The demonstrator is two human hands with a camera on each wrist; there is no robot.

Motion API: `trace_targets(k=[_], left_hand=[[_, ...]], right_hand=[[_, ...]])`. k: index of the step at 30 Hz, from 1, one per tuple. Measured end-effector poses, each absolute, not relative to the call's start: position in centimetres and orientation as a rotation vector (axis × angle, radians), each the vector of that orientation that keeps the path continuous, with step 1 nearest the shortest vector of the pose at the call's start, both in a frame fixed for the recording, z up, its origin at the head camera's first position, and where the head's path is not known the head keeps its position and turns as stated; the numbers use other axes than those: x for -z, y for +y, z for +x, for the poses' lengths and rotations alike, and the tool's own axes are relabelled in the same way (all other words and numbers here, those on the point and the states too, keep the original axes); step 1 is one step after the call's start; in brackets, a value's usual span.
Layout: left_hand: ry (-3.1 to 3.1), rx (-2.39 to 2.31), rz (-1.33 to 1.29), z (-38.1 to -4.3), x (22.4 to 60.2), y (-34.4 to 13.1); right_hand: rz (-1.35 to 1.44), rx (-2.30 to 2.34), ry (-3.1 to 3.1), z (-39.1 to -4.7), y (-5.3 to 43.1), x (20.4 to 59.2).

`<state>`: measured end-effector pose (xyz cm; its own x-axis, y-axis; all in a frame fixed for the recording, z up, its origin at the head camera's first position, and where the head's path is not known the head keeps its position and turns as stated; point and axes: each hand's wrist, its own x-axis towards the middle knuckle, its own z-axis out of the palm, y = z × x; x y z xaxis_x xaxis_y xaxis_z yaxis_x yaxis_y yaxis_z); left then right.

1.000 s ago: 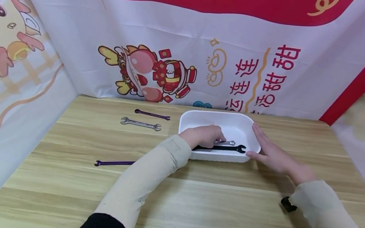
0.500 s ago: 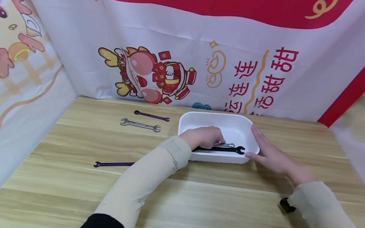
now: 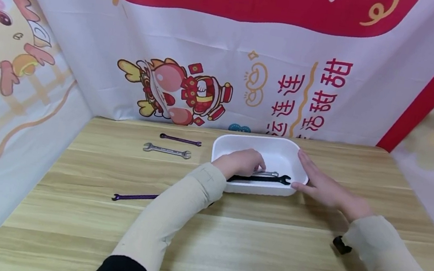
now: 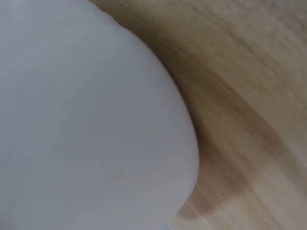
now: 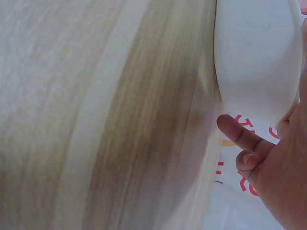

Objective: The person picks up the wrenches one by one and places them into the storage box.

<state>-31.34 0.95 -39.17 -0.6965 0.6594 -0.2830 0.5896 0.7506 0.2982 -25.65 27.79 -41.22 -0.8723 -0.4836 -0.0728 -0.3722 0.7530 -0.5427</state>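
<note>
A white plastic box stands at the back of the wooden table. My left hand reaches into it with bent fingers, pinching a small silver wrench; its left part is hidden by the hand. In front of that wrench a longer black open-end wrench lies along the box's front wall. At the box's right end, my right hand grips it, thumb at the front corner and fingers towards the back. The right wrist view shows the box's outer wall beside this hand.
To the left of the box lie a small purple wrench, a silver open-end wrench and a longer purple wrench, partly covered by the left sleeve. A printed cloth hangs behind the table.
The head view has tilted slightly, so the scene sits a little lower. The silver wrench has shifted slightly inside the box with the left fingers. The right hand keeps its place on the box.
</note>
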Motion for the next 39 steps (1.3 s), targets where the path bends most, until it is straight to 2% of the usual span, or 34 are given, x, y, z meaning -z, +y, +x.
trace_targets(k=[6,18,39], left_hand=[[2.592,-0.346,0.936,-31.3,38.7,0.8],[2.646,-0.459,1.055,-31.9,37.9,0.6],[2.784,-0.864,0.986,-30.7,35.0,-1.5]], right_hand=[[-0.681,0.786,2.742,-25.7,27.8,41.2],[-0.666,0.783,2.733,-25.7,27.8,41.1],[-0.671,0.793,2.737,-25.6,27.8,41.2]])
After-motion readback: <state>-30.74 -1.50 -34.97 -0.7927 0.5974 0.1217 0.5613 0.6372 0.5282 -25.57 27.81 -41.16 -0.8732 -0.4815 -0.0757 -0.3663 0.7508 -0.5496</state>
